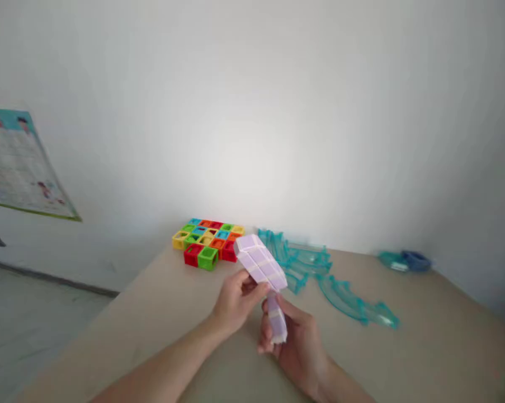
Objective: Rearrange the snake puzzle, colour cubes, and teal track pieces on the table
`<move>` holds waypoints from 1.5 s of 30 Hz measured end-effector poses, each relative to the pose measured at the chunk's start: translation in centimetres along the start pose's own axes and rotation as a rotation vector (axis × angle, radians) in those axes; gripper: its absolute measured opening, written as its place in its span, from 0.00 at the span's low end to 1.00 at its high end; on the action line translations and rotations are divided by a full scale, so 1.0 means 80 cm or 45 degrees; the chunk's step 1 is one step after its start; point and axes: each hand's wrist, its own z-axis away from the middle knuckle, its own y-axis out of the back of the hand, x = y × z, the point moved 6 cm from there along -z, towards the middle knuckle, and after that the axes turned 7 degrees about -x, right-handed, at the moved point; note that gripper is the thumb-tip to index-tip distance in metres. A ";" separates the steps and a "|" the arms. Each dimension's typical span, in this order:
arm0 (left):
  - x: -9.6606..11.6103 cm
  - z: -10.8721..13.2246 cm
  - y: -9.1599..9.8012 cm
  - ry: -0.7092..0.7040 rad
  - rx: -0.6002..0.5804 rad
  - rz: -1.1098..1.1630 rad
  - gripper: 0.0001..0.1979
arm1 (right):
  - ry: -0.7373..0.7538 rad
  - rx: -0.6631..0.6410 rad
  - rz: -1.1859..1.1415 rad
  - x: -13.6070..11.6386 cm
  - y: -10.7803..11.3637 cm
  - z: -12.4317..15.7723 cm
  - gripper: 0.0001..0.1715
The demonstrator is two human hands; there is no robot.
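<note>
Head view: over the tan table, the left hand pinches the near edge of a lilac block slab. Its long axis runs from far-left to near-right, tilted. The right hand is closed round a narrow lilac strip, which points down toward the person. Fingers cover the place where slab and strip meet (joined or only touching, I cannot tell). Behind the slab lie a grid of coloured cubes and clear teal track pieces, partly hidden by it. A blurred poster leans at the left.
</note>
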 end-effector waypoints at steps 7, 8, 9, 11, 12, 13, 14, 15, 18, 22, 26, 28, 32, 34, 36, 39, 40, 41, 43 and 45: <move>0.006 0.003 -0.006 -0.076 0.000 -0.147 0.11 | 0.072 0.018 0.189 0.001 0.012 -0.008 0.19; 0.005 0.003 -0.007 -0.080 0.004 -0.177 0.10 | 0.097 0.015 0.280 0.003 0.012 -0.010 0.18; 0.004 0.003 -0.008 -0.079 0.007 -0.188 0.10 | 0.126 0.028 0.399 0.003 0.012 -0.011 0.17; 0.001 0.003 -0.009 -0.067 0.006 -0.166 0.10 | 0.197 0.133 0.729 -0.003 0.018 -0.010 0.16; 0.001 0.003 -0.009 -0.060 0.010 -0.147 0.10 | 0.241 0.214 0.931 -0.010 0.021 -0.007 0.16; 0.000 0.003 -0.008 -0.051 0.023 -0.130 0.10 | 0.294 0.297 1.148 -0.019 0.023 -0.003 0.16; -0.001 0.003 -0.006 -0.038 0.047 -0.116 0.11 | 0.354 0.372 1.365 -0.028 0.024 0.001 0.15; -0.002 0.003 -0.004 -0.021 0.082 -0.101 0.12 | 0.411 0.427 1.569 -0.036 0.023 0.005 0.15; -0.008 0.002 0.003 0.052 0.196 -0.015 0.14 | 0.513 0.485 2.009 -0.051 0.015 0.014 0.09; -0.017 -0.004 0.003 0.140 0.208 0.256 0.15 | 0.533 0.520 2.127 -0.058 0.004 0.021 0.13; -0.021 -0.005 0.008 0.195 0.173 0.527 0.15 | 0.501 0.239 1.646 -0.048 -0.002 0.020 0.19; -0.025 -0.004 0.008 0.242 0.075 0.628 0.14 | 0.411 0.172 1.199 -0.040 0.006 0.015 0.28; -0.032 0.003 -0.012 0.424 -0.334 0.524 0.19 | 0.424 0.244 0.799 -0.038 0.019 0.004 0.30; -0.033 0.004 -0.014 0.423 -0.334 0.392 0.23 | 0.473 0.225 0.861 -0.041 0.015 0.001 0.25; -0.030 -0.001 -0.007 0.325 -0.186 0.264 0.24 | 0.475 0.176 0.930 -0.041 0.008 0.000 0.20; -0.026 -0.006 0.001 0.222 -0.064 0.207 0.22 | 0.457 0.151 1.042 -0.039 0.001 0.003 0.18; -0.027 -0.007 0.001 0.235 -0.072 0.259 0.22 | 0.462 0.164 1.087 -0.039 0.001 0.004 0.18; -0.030 -0.008 0.000 0.273 -0.094 0.338 0.22 | 0.469 0.185 1.138 -0.039 0.001 0.006 0.18; -0.037 -0.006 -0.004 0.380 -0.124 0.514 0.23 | 0.479 0.242 1.256 -0.040 0.003 0.009 0.18; -0.043 -0.002 -0.007 0.481 -0.120 0.638 0.23 | 0.481 0.305 1.367 -0.041 0.006 0.011 0.18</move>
